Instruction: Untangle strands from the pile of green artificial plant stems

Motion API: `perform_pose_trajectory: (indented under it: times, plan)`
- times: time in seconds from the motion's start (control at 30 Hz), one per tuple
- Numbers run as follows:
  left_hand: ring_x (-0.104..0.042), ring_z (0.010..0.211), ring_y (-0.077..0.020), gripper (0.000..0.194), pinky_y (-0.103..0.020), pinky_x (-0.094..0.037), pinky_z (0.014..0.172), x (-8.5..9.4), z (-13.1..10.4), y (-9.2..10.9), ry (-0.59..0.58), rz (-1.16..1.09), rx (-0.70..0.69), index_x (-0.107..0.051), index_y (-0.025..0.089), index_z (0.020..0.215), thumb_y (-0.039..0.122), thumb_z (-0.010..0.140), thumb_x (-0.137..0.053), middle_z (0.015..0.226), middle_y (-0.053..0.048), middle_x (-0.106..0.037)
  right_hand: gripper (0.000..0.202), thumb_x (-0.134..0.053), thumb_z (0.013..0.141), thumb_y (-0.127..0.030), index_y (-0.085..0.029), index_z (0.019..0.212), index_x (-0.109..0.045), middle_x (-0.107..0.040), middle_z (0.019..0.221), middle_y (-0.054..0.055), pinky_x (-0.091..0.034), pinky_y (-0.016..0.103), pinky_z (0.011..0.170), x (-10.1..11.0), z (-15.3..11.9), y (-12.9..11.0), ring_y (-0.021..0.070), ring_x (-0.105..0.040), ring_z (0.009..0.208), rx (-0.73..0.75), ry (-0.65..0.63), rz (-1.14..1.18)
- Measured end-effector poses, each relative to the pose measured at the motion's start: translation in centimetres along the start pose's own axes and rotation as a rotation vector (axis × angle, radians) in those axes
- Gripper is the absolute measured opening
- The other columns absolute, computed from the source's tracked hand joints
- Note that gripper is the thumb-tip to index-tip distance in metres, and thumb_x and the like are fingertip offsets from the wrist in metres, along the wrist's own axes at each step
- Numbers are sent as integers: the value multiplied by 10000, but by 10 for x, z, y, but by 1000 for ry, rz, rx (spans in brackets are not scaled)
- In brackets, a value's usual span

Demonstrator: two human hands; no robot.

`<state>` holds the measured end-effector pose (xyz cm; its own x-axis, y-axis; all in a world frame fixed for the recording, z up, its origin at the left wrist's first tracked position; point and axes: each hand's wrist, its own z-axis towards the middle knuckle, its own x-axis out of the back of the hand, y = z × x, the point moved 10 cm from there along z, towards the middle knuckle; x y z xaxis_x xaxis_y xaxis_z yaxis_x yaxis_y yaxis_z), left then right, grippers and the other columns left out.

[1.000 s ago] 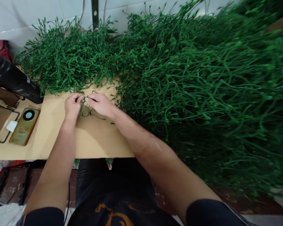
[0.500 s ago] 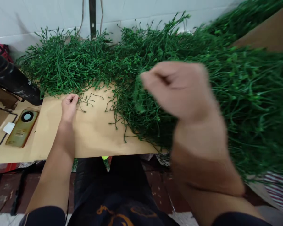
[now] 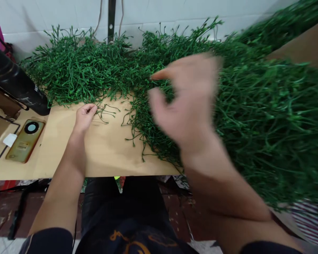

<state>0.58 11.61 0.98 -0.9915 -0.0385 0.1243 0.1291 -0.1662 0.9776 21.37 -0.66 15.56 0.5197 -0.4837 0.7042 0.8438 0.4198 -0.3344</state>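
My left hand point(image 3: 85, 114) is pinched closed low over the tan board, with thin green artificial stems point(image 3: 106, 112) at its fingertips. One or more of these stems appear to be caught between thumb and finger; how many I cannot tell. My right hand point(image 3: 187, 95), smeared by motion, hovers over the big heap of green artificial stems point(image 3: 265, 130). Its thumb and index finger are spread apart, and nothing shows between them. Part of the heap is hidden behind that hand and forearm.
A second pile of green stems point(image 3: 76, 70) lies along the tiled wall. To the left are a black bottle point(image 3: 18, 83), a phone point(image 3: 25, 141) and a cardboard box point(image 3: 0, 132). Below the board point(image 3: 108, 155) is a striped cloth point(image 3: 307, 218) at right.
My right hand has opened from a closed fist and shifted left. My left hand has slid slightly right, still pinched, and the stems at its fingertips have moved along.
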Motion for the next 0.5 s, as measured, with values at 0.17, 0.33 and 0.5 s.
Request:
perform_pose_trajectory:
  times: [0.17, 0.33, 0.5]
  plan:
    - [-477, 573, -87, 230, -211, -418, 563, -5, -2, -3, -75, -86, 9, -610, 166, 651, 363, 660, -728, 601, 17, -554, 417, -559, 819, -382, -77, 1101, -524, -547, 1092, 159, -402, 459, 950, -147, 5, -8, 264, -490, 1070, -134, -383, 152]
    - [-482, 580, -86, 182, -217, -414, 586, -8, 2, -2, -97, -89, -27, -616, 166, 648, 318, 690, -704, 598, 24, -537, 435, -553, 820, -320, -48, 1154, -493, -521, 1151, 188, -370, 464, 989, -178, 4, -1, 277, -456, 1125, -212, -416, 139]
    - [-418, 517, -84, 165, -225, -339, 507, -7, 2, -4, -77, -50, 25, -596, 177, 660, 305, 739, -665, 563, 30, -482, 300, -398, 896, -309, -171, 1129, -526, -486, 1203, 137, -368, 489, 1000, -95, -27, -45, 261, -414, 1177, -51, -166, 215]
